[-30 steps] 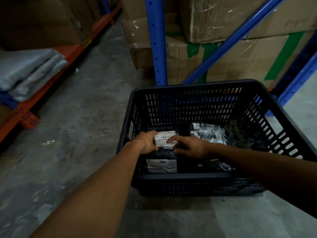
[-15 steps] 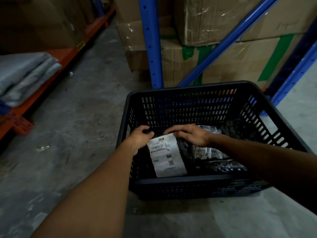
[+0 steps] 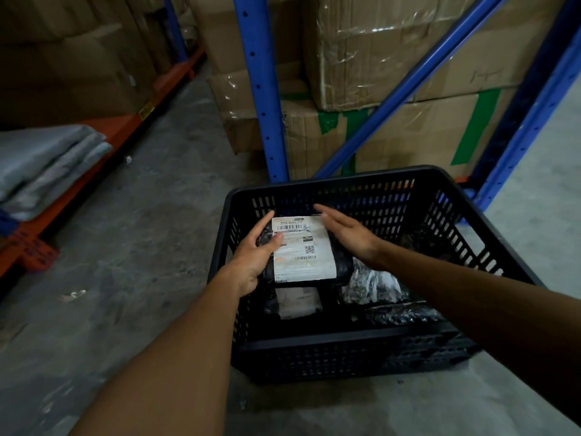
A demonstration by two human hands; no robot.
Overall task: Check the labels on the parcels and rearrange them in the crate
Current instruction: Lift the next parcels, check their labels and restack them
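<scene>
A black slatted crate (image 3: pixel 345 350) stands on the concrete floor. Above its left half I hold a black-wrapped parcel (image 3: pixel 341 262) whose white label (image 3: pixel 301 250), with barcodes and a QR code, faces up. My left hand (image 3: pixel 254 256) grips the parcel's left edge, thumb on the label. On the parcel's right edge rests my right hand (image 3: pixel 349 234), flat, fingers straight. Beneath it lies another labelled black parcel (image 3: pixel 297 302). Shiny black wrapped parcels (image 3: pixel 374 286) fill the crate's right side.
Blue rack uprights (image 3: pixel 261 89) and a diagonal brace stand right behind the crate, with stacked cardboard boxes (image 3: pixel 393 58) behind them. At left an orange rack beam (image 3: pixel 103 143) carries folded grey bags (image 3: pixel 47 162). Bare concrete floor (image 3: pixel 141 262) lies left of the crate.
The labelled parcel has been lifted and turned flat so its label faces me. My right hand slid from its top to its right edge. The camera moved closer.
</scene>
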